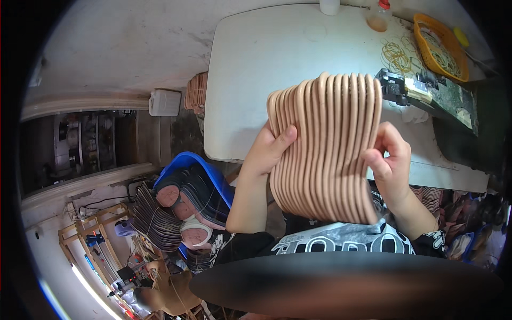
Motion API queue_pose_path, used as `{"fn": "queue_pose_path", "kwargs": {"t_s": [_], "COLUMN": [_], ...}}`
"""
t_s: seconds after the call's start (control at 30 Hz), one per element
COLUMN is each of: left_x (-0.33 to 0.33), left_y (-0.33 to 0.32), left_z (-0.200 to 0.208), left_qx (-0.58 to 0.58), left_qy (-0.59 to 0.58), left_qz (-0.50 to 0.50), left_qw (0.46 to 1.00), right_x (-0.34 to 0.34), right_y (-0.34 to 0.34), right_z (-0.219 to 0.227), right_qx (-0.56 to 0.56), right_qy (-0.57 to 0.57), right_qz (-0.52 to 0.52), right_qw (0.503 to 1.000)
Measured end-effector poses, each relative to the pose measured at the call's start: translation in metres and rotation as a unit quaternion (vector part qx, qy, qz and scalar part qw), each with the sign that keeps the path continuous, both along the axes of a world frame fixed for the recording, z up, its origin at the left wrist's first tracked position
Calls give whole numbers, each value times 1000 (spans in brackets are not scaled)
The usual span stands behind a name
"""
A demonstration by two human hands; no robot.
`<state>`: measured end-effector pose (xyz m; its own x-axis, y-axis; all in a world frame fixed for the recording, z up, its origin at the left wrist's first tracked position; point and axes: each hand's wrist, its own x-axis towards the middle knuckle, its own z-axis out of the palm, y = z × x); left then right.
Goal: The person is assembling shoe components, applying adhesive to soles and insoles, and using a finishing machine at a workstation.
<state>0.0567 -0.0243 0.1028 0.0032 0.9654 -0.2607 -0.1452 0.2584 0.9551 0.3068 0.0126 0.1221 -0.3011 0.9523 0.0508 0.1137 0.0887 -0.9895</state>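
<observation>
In front of me I hold up a thick stack of beige shoe insoles [325, 154], set edge to edge so their rims make wavy ridges. My left hand [272, 149] grips the stack's left side, thumb lying across the front rims and fingers hidden behind. At the opposite side, my right hand [392, 160] is curled against the edge, with the thumb and bent forefinger at the rims. Whether a thin band is also in its fingers cannot be made out.
Beneath is a white table [245, 64] carrying loose rubber bands [397, 56], a yellow basket [421, 40] of bands, a red-capped bottle [380, 18] and a dark machine [426, 93]. A blue bin [181, 160] with bundled dark soles [154, 218] stands left; another person [173, 293] is beyond.
</observation>
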Motion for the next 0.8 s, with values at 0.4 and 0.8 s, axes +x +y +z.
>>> {"fn": "queue_pose_path", "kwargs": {"t_s": [0.4,0.8], "left_x": [26,20], "left_y": [2,0], "left_z": [33,50], "left_qx": [-54,24], "left_qy": [-187,-181], "left_qz": [94,57], "left_qw": [976,982], "right_x": [-8,-19], "right_y": [-24,-10], "right_z": [-25,-21], "right_qx": [-347,-380], "right_qy": [295,358], "right_qz": [-3,-13], "right_qw": [890,853]}}
